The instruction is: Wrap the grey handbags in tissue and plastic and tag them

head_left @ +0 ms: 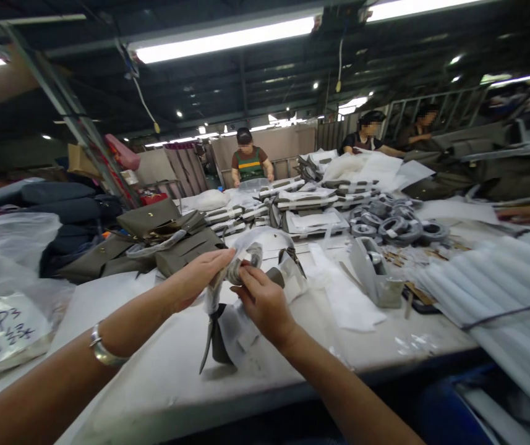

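So the grey coil (pixel 233 272) is up between both hands over the near middle of the white table (pixel 153 383), right hand (pixel 265 301) with fingers curled in and pinching it, left hand (pixel 204 272) with fingers nearly straight against its far-left side (can't tell if they're really gripping). Grey-brown bags (pixel 190 250) are heaped farther left, other coiled straps (pixel 393 228) farther right.
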The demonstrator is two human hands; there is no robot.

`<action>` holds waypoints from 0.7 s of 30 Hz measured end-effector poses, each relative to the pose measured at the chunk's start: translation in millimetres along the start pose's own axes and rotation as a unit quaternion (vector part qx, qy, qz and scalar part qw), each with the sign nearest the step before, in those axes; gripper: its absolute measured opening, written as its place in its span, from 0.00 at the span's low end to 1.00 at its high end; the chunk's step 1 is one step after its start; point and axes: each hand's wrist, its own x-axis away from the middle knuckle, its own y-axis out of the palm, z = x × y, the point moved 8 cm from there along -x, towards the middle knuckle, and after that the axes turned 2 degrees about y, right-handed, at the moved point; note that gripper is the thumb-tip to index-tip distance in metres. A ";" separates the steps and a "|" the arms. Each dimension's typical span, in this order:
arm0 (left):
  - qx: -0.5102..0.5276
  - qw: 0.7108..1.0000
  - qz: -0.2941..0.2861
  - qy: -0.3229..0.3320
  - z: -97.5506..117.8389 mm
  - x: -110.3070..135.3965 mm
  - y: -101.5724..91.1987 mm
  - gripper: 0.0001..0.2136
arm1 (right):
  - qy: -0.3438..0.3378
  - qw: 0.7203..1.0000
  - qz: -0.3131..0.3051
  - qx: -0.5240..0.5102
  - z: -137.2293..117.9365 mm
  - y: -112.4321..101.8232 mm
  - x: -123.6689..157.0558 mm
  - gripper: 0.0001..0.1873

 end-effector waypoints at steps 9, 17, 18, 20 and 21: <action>0.101 0.989 0.104 -0.033 -6.7 -6.0 -27.5 0.21 | 0.248 0.925 -0.139 0.253 153.3 -113.2 68.8 0.13; 0.201 0.970 0.138 0.010 8.9 8.4 0.7 0.18 | 0.410 0.778 -0.259 0.399 278.5 -152.6 69.5 0.13; 0.197 0.971 0.135 0.005 6.5 12.4 4.4 0.19 | 0.427 0.761 -0.272 0.407 287.5 -148.9 68.2 0.16; 0.186 0.975 0.125 -0.010 0.5 20.4 10.2 0.19 | 0.456 0.732 -0.292 0.415 302.2 -140.8 65.3 0.18; 0.180 0.976 0.121 -0.018 -2.8 24.3 11.9 0.19 | 0.467 0.720 -0.301 0.417 308.1 -137.6 63.9 0.19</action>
